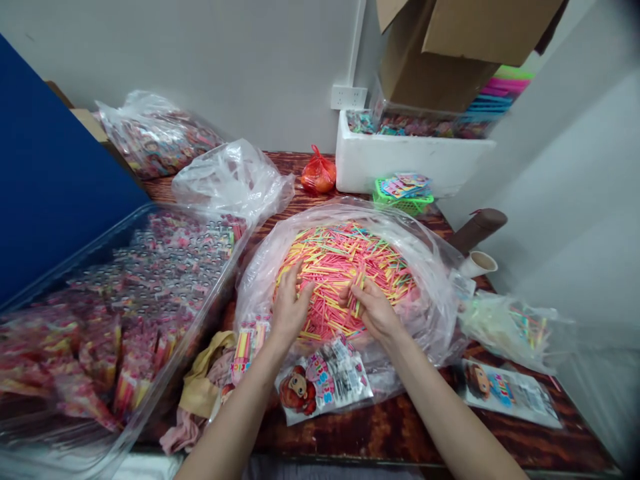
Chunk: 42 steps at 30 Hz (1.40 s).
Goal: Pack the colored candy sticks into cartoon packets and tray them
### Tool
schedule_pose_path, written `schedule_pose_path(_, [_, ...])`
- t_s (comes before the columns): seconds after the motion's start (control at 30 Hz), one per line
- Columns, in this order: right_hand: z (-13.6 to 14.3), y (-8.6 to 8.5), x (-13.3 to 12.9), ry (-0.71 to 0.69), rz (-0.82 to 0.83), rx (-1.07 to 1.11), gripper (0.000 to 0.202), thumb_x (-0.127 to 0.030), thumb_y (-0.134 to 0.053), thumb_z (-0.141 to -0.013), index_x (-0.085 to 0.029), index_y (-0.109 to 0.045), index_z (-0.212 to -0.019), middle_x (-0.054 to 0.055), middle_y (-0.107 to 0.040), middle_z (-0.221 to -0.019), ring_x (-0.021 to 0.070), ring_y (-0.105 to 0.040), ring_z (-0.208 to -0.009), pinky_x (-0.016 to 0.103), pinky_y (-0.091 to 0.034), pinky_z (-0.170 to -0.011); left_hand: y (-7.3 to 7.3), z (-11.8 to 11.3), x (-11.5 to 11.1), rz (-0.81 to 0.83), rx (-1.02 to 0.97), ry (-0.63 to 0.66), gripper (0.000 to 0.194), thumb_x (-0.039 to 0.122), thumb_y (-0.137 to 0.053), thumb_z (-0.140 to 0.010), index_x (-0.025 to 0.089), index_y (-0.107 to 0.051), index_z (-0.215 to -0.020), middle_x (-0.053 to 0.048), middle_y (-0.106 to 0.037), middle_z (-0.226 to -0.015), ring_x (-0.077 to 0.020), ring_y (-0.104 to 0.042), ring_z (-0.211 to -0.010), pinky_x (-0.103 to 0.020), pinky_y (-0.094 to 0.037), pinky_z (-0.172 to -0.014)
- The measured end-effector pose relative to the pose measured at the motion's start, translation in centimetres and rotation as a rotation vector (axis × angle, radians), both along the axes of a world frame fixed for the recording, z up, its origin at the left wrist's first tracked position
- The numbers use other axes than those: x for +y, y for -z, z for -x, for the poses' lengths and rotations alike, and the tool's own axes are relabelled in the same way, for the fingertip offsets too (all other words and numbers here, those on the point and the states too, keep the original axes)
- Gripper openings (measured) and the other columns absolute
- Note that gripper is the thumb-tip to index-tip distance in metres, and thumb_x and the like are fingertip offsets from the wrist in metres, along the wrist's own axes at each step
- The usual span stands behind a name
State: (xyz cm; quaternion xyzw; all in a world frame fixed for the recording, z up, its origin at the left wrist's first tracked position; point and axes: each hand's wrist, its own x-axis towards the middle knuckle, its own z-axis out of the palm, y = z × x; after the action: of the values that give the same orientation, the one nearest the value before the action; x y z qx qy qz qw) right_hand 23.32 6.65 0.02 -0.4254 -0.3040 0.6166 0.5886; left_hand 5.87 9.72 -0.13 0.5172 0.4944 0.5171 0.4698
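A large clear plastic bag (425, 320) lies spread wide on the table, full of thin pink, yellow and green candy sticks (325, 267). Over the right part of this heap, my right hand (374, 307) pinches a few candy sticks (358, 293) upright between thumb and fingers. My left hand (291, 303) hovers at the heap's left side with fingers apart and nothing in its grasp. Just below my hands lies a printed pouch (325, 380) with a cartoon figure. A filled pouch (250, 343) rests beside my left wrist, partly hidden by the forearm.
At left stands a clear tub (200, 313) of filled packets. A foam box (415, 157), a green basket (405, 200) of cards and a red bag (319, 175) are behind. To the right are a brown bottle (477, 230), a paper cup (479, 265) and another pouch (510, 392).
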Motion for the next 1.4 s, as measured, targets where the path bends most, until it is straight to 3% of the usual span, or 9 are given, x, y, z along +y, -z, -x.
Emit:
schedule_pose_path(0.27, [4.0, -0.9, -2.1, 0.126, -0.145, -0.036, 0.016, -0.03, -0.067, -0.08, -0.022, -0.064, -0.093, -0.001, -0.065, -0.078, 0.0138, -0.06, -0.072, 0.026, -0.048, -0.072, -1.0, -4.0, -4.9, 0.637, -0.946, 0.192, 0.034, 0.047, -0.059, -0.087, 0.014, -0.067, -0.091, -0.01, -0.07, -0.098, -0.021, -0.065, -0.096, -0.035, -0.048, -0.091])
schedule_pose_path(0.4, [4.3, -0.8, -3.1, 0.029, -0.21, -0.261, 0.008, -0.031, -0.061, -0.087, -0.022, -0.061, -0.087, -0.001, -0.064, -0.084, 0.0148, -0.06, -0.079, 0.026, -0.047, -0.076, -1.7, -3.8, -5.0, 0.714, -1.069, 0.201, 0.035, 0.045, -0.055, -0.09, 0.015, -0.066, -0.078, -0.006, -0.069, -0.08, -0.0177, -0.067, -0.086, -0.033, -0.05, -0.089])
schedule_pose_path(0.53, [3.7, -0.7, -4.2, -0.021, -0.238, -0.359, 0.009, -0.03, -0.057, -0.09, -0.022, -0.059, -0.086, -0.001, -0.063, -0.083, 0.0154, -0.059, -0.08, 0.027, -0.046, -0.079, -1.5, -2.4, -6.3, 0.524, -0.69, 0.138, 0.042, 0.051, -0.042, -0.095, 0.019, -0.063, -0.112, -0.01, -0.066, -0.115, -0.0233, -0.061, -0.112, -0.04, -0.046, -0.098])
schedule_pose_path(0.63, [4.0, 0.0, -5.2, -0.034, -0.236, -0.368, 0.011, -0.032, -0.056, -0.091, -0.023, -0.06, -0.087, -0.001, -0.063, -0.083, 0.016, -0.059, -0.08, 0.027, -0.046, -0.079, -1.6, -1.5, -7.7, 0.061, -0.095, 0.067, 0.05, 0.046, -0.038, -0.097, 0.027, -0.038, -0.143, -0.008, -0.036, -0.153, -0.0245, -0.033, -0.141, -0.045, -0.028, -0.114])
schedule_pose_path(0.8, [4.8, 0.8, -6.4, -0.116, -0.323, -0.337, 0.02, -0.039, -0.055, -0.09, -0.024, -0.065, -0.1, 0.003, -0.066, -0.093, 0.0198, -0.061, -0.086, 0.03, -0.049, -0.078, -2.2, -0.6, -8.9, -0.513, 0.685, 0.342, 0.062, 0.033, -0.045, -0.096, 0.025, -0.018, -0.152, -0.01, -0.024, -0.159, -0.027, -0.016, -0.147, -0.055, -0.01, -0.118])
schedule_pose_path(0.9, [4.2, 0.6, -7.0, -0.082, -0.307, -0.436, 0.018, -0.034, -0.053, -0.092, -0.024, -0.067, -0.099, 0.003, -0.067, -0.094, 0.0201, -0.061, -0.089, 0.031, -0.047, -0.082, -1.7, 0.5, -9.5, -0.501, 0.708, 0.25, 0.061, 0.028, -0.043, -0.096, 0.023, -0.017, -0.151, -0.013, -0.024, -0.158, -0.0269, -0.022, -0.145, -0.051, -0.025, -0.115])
schedule_pose_path(1.03, [3.3, 0.3, -8.1, -0.083, -0.31, -0.551, 0.018, -0.027, -0.052, -0.093, -0.023, -0.07, -0.094, 0.003, -0.067, -0.091, 0.02, -0.06, -0.092, 0.032, -0.044, -0.085, 0.6, 1.9, -11.0, -0.402, 0.752, 0.172, 0.027, 0.022, -0.043, -0.096, 0.02, -0.055, -0.12, -0.01, -0.063, -0.115, -0.024, -0.056, -0.112, -0.041, -0.046, -0.093])
schedule_pose_path(1.13, [3.3, 0.2, -9.0, -0.076, -0.311, -0.547, 0.018, -0.025, -0.053, -0.093, -0.024, -0.07, -0.095, 0.002, -0.068, -0.089, 0.0191, -0.061, -0.089, 0.03, -0.044, -0.083, 2.3, 1.7, -12.2, -0.356, 0.964, 0.26, 0.015, 0.019, -0.046, -0.094, 0.018, -0.061, -0.095, -0.008, -0.062, -0.097, -0.0237, -0.057, -0.096, -0.039, -0.047, -0.083])
schedule_pose_path(1.4, [4.1, -0.4, -10.3, -0.088, -0.354, -0.493, 0.02, -0.024, -0.052, -0.094, -0.025, -0.071, -0.099, 0.003, -0.068, -0.094, 0.0198, -0.061, -0.094, 0.031, -0.044, -0.087, 3.1, 0.0, -11.7, -0.346, 1.125, 0.195, 0.028, 0.03, -0.061, -0.086, 0.018, -0.056, -0.11, -0.008, -0.057, -0.1, -0.0262, -0.051, -0.096, -0.04, -0.041, -0.081])
